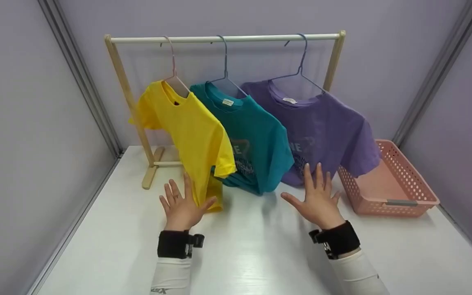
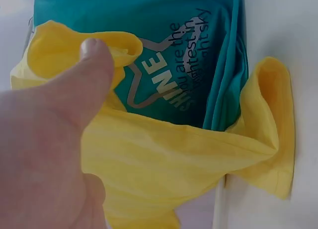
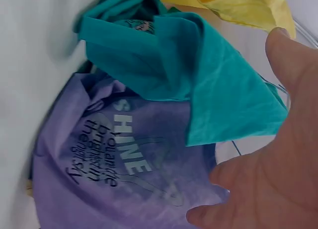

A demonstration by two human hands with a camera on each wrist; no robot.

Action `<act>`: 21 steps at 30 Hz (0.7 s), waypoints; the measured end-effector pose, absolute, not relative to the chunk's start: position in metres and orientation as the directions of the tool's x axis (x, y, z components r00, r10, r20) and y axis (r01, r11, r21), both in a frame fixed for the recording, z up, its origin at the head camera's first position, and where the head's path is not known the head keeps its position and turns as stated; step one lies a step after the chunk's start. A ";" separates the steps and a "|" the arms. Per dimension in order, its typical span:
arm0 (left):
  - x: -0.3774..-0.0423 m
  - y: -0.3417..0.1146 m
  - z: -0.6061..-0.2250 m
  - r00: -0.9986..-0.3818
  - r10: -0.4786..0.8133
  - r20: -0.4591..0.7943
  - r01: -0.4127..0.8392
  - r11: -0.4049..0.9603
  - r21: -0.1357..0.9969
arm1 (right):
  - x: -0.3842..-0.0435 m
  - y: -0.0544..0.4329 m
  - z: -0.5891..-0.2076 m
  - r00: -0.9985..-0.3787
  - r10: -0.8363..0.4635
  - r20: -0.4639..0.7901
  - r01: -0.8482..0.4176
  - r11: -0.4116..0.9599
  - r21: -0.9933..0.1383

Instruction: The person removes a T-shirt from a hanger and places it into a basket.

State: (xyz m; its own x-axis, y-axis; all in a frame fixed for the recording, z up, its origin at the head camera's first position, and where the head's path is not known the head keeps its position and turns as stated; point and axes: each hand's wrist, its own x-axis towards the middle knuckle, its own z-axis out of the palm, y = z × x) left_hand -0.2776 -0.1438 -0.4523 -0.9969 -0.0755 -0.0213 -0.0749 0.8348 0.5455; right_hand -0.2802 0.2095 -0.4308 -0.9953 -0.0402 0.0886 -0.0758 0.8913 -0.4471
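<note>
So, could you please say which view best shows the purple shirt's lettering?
The right wrist view: on the purple shirt, the lettering SHINE reads whole. The head view shows only part; the left wrist view, none.

Both hands [image 1: 182, 212] [image 1: 320, 205] well apart, fingers [image 1: 309, 178] spread, thumbs [image 1: 292, 200] inward.

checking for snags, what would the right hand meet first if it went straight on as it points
Probably the purple shirt, hanging in line with the right hand, though depth is unclear.
</note>
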 end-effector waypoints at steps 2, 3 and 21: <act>-0.282 -0.147 -0.452 -0.996 -0.063 -0.060 -0.087 0.800 0.594 | -0.283 0.207 -0.420 -0.995 -0.039 0.094 -0.078 0.884 -0.460; -0.285 -0.148 -0.452 -0.995 -0.053 -0.080 -0.091 0.781 0.617 | -0.284 0.206 -0.413 -0.994 -0.040 0.099 -0.082 0.881 -0.466; -0.359 -0.129 -0.405 -0.988 -0.027 -0.150 -0.151 0.026 0.988 | -0.326 0.096 -0.316 -0.866 -0.220 0.449 -0.443 0.754 -0.485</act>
